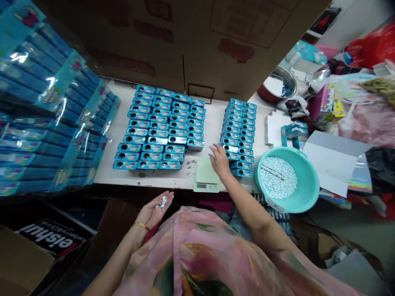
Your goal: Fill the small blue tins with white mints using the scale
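My left hand [152, 210] is palm up in front of the table edge, cupping several small white tablets [162, 202]. My right hand [220, 161] hovers over the right side of a pale green digital scale [206, 174], close to the right block of small blue tins [237, 135]. Its fingers are apart, and I see nothing held in them. Left of the scale stands a wider block of blue tins [148, 156] in rows, each with a dark round opening on top. A turquoise basin [310, 185] on the right contains many white tablets [279, 176].
A large cardboard box [197, 49] walls off the back of the table. Stacked, wrapped blue packs [61, 135] rise at the left. Right of the tins are a metal bowl [291, 80], white papers [330, 164] and cluttered plastic bags [370, 111]. Small dark flecks lie near the scale.
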The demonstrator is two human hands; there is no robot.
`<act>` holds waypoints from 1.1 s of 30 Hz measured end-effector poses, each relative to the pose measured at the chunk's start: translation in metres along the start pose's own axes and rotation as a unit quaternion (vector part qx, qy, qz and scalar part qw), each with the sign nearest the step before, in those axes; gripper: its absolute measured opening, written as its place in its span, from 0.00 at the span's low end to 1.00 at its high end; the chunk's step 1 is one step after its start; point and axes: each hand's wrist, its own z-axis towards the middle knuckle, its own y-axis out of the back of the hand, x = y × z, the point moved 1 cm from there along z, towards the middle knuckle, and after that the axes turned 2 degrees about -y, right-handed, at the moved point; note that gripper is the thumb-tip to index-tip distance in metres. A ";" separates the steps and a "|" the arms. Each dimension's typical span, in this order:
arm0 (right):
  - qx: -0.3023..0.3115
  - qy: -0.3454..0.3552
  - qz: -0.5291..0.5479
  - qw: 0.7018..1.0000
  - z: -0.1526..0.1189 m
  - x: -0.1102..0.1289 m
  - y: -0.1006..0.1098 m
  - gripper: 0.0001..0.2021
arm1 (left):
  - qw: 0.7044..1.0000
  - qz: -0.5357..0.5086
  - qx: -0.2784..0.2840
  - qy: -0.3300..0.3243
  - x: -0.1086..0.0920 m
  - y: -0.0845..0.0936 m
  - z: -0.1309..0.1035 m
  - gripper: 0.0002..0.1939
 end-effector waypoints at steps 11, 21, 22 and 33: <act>0.018 0.021 -0.186 0.982 -0.033 -0.063 0.043 0.08 | 0.998 0.029 0.037 0.030 0.011 -0.032 0.003 0.25; 0.147 0.145 -0.064 0.976 -0.060 0.015 0.041 0.10 | 0.994 0.052 0.072 0.058 0.028 -0.065 0.000 0.23; 0.143 0.135 -0.047 0.979 -0.062 0.016 0.039 0.10 | 0.994 0.053 0.077 0.059 0.029 -0.066 -0.001 0.23; 0.009 -0.097 0.228 0.969 -0.104 -0.045 0.040 0.17 | 0.997 0.021 0.041 0.054 0.025 -0.047 0.001 0.18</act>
